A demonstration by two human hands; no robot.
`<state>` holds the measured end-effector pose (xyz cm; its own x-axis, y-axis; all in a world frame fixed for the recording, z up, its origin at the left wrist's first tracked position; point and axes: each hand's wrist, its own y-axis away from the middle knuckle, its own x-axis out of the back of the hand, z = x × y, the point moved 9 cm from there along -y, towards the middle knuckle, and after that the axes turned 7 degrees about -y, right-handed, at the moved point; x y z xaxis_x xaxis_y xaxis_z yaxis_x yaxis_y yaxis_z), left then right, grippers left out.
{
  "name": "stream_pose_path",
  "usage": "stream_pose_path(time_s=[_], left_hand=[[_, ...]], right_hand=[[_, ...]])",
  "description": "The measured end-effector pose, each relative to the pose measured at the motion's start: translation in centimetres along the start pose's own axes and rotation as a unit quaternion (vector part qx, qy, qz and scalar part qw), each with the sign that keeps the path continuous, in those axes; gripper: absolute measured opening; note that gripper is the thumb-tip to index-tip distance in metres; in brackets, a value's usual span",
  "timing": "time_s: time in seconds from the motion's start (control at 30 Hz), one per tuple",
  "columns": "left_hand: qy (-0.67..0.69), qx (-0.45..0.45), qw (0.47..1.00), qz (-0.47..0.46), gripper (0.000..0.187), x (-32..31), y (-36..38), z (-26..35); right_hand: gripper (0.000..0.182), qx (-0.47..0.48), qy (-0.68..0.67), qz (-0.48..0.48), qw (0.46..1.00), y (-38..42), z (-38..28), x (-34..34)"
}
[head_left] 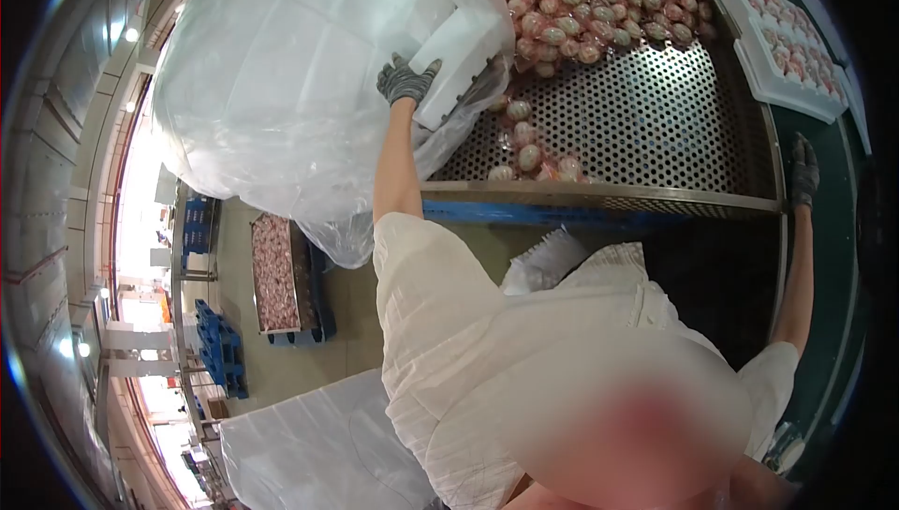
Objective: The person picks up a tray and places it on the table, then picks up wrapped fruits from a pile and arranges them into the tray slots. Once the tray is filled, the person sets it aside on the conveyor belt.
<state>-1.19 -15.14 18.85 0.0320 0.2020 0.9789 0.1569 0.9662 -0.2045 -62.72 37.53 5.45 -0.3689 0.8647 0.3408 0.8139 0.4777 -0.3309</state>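
Observation:
My left hand (409, 81), in a grey striped glove, is at the corner of a white foam tray (461, 59). Its thumb and fingers are spread around that corner and appear to grip it. The tray lies at the mouth of a large clear plastic bag (300, 70) full of stacked white trays. My right hand (803, 171), also gloved, rests with fingers stretched out on a green conveyor belt (829, 220). Just beyond it stands a white foam tray (796, 103) holding rows of wrapped round items.
A perforated metal table (655, 126) with a raised rim carries many wrapped round items (581, 0). On the floor at left are a bin of similar items (274, 271) and blue pallets (220, 349). Plastic-covered stock (318, 444) stands lower left.

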Motion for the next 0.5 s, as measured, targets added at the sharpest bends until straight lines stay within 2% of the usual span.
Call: stream_pose_path(time_s=[0.1,0.13,0.17,0.23,0.3,0.33,0.37,0.43,0.47,0.5], left_hand=[[0.070,0.083,0.988,-0.108,0.081,-2.0,-0.7,-2.2],[0.059,0.036,0.997,-0.045,0.069,-0.7,-0.6,-1.5],[0.062,0.042,0.996,-0.040,0.069,-0.3,-0.5,-1.3],[0.097,-0.055,0.984,-0.138,0.070,-0.9,-0.1,1.6],[0.341,-0.033,0.912,-0.227,0.058,-2.6,2.3,3.6],[0.280,-0.039,0.935,-0.214,0.052,-0.4,3.4,4.6],[0.279,-0.034,0.935,-0.214,0.052,-1.3,2.7,4.3],[0.172,-0.031,0.984,0.045,0.057,0.4,-0.5,2.1],[0.085,0.025,0.996,-0.022,0.056,-0.1,-0.2,1.7],[0.087,0.027,0.996,-0.021,0.056,-2.1,-0.9,0.8]], right_hand=[[0.032,-0.017,0.013,-0.010,1.000,0.2,-0.8,-0.2],[0.032,-0.009,0.012,-0.014,1.000,0.2,-0.8,-0.2],[0.031,-0.021,-0.025,-0.009,0.999,0.2,0.0,-0.2],[0.031,-0.029,-0.068,-0.007,0.997,0.4,0.6,-1.0],[0.029,-0.021,-0.179,-0.015,0.984,1.4,-1.1,-2.4],[0.027,0.067,-0.002,-0.011,0.998,2.8,-6.2,-2.8],[0.027,0.067,-0.003,-0.015,0.998,3.1,-7.4,-3.5],[0.025,0.092,-0.019,-0.045,0.995,3.8,-9.3,-5.1],[0.025,0.094,-0.020,-0.046,0.994,4.3,-10.6,-5.7],[0.024,0.105,-0.029,-0.080,0.991,5.1,-12.1,-6.9]])
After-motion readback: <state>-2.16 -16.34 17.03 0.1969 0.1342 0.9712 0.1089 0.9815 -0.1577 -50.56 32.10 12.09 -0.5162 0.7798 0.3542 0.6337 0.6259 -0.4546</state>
